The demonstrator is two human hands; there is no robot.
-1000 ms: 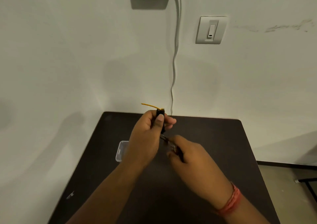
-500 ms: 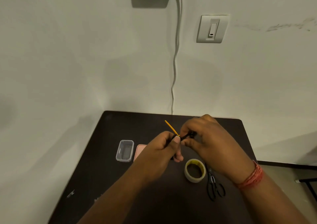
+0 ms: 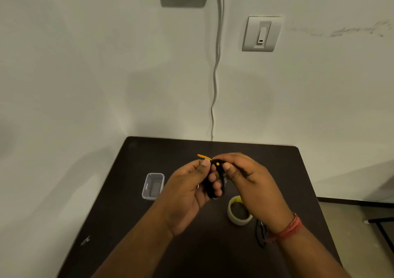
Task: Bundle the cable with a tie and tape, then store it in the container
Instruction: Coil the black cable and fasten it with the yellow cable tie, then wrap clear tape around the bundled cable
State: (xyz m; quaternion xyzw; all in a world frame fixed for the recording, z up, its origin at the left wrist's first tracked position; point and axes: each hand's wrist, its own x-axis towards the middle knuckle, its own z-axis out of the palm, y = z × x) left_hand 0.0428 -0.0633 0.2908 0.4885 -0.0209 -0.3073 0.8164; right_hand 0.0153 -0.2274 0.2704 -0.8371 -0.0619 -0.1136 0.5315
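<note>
Your left hand [image 3: 187, 194] is wrapped around the black cable bundle [image 3: 212, 184], fingers curled over its lower part, thumb up near the top. The bundle is held above the surface [image 3: 132, 224], over the middle of it, not touching it.

Your right hand [image 3: 249, 181] is pinched on the top end of the bundle, thumb and forefinger closed on it right next to your left thumb. Both hands are gripping the same bundle, knuckles nearly touching.

The yellow tie [image 3: 204, 156] sticks out from the top of the bundle, pointing up and left past your left thumb. A small yellow dot of it shows on the black right between your two thumbs. Can't tell whether the tie is cinched tight or just threaded.

On the surface:
- clear container [image 3: 153, 185], open, left of your hands, sitting flat. Contents too dim to make out.
- tape roll [image 3: 238, 212] lying flat, below and right of the bundle, partly covered by your right hand.
- black scissors [image 3: 261, 234] just right of the tape, mostly hidden behind your right wrist.

Your right wrist has a red thread band [image 3: 290, 227] on it.

Behind: a white wall cord [image 3: 214, 90] drops down to the far edge of the surface, wall switch [image 3: 262, 33] to its right.
</note>
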